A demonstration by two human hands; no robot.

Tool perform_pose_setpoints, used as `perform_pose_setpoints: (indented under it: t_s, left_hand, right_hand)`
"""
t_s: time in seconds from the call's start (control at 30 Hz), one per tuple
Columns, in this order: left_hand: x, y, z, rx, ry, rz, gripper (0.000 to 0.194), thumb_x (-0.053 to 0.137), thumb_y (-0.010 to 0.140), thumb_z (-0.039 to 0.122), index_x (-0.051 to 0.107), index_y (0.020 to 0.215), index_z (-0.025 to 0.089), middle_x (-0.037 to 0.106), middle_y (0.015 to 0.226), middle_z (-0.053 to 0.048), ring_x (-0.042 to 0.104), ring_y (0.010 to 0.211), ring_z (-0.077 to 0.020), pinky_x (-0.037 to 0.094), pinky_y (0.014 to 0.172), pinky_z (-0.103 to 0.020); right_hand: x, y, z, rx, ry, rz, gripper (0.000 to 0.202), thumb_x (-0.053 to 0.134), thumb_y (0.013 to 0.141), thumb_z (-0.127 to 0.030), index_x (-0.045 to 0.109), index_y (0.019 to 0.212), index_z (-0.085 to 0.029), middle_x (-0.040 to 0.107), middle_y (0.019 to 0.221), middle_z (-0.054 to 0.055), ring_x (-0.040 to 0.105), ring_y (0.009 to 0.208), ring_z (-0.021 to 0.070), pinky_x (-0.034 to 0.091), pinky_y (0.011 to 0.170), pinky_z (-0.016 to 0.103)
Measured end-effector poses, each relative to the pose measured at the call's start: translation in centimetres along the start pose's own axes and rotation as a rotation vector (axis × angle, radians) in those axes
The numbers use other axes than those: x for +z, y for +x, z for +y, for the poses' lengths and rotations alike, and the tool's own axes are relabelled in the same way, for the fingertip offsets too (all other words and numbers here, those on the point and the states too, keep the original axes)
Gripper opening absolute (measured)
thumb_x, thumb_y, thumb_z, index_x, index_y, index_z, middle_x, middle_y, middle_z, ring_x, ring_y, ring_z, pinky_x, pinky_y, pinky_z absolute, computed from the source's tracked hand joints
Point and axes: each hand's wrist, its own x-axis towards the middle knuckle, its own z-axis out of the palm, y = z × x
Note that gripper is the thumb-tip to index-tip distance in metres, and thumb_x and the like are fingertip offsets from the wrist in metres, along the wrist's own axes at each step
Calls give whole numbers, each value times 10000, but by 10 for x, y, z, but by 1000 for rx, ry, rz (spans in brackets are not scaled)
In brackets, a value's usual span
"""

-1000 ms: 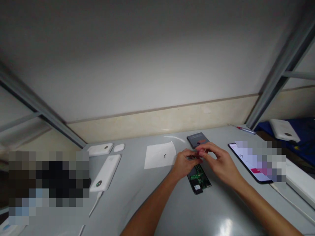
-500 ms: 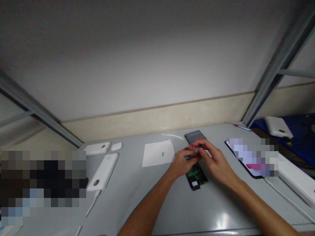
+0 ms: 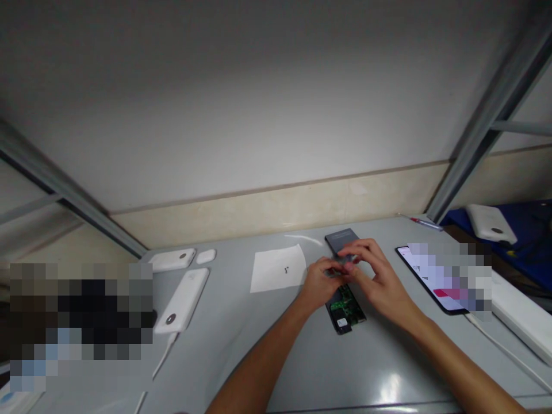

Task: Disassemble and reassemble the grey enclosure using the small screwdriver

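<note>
Over a disassembled phone with a green circuit board (image 3: 344, 305), both of my hands meet at the fingertips. My left hand (image 3: 319, 283) is closed, its thumb and fingers pinched together above the phone's upper part. My right hand (image 3: 379, 282) comes in from the right with thumb and forefinger closed by the left fingertips and the other fingers curved above. Something small and dark seems to be between the fingertips, too hidden to name. Behind the hands lies a flat dark grey rectangular piece (image 3: 340, 238), partly covered by the right fingers.
White paper (image 3: 269, 279) with several tiny dark bits (image 3: 286, 269) lies to the left. Further left are white power banks (image 3: 183, 302) and a small white case (image 3: 206, 256). On the right are a lit phone (image 3: 425, 276) with a cable (image 3: 500, 339) and a screwdriver (image 3: 425, 223).
My right fingers have opened out and lifted slightly at the top, while the thumb has come closer to the left fingertips. My left hand has hardly moved.
</note>
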Motion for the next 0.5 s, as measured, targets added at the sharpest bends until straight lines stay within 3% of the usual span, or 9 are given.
perform_pose_setpoints:
  t_s: [0.27,0.4,0.5]
  left_hand:
    - [-6,1,4,5,-35,-148,57,789,818,174,825,857,193,775,951,-53,693,960,-219,527,916,-318]
    - [-4,1,1,-29,-9,-100,47,793,801,152,820,821,185,752,901,-47,686,896,-205,523,875,-307]
    - [-3,1,-1,-40,6,-90,57,821,784,170,824,839,185,749,907,-51,681,893,-205,517,860,-305]
  right_hand:
    - [2,-3,2,17,32,-47,282,444,1047,-268,717,1120,-257,714,1008,72,662,1001,235,504,975,415]
    - [2,-5,-4,2,12,-60,262,521,1029,-313,731,1180,-271,660,1142,94,618,1163,255,489,1016,410]
    - [1,-3,-2,-9,2,-48,242,547,1017,-291,745,1154,-265,678,1094,88,629,1134,253,495,993,403]
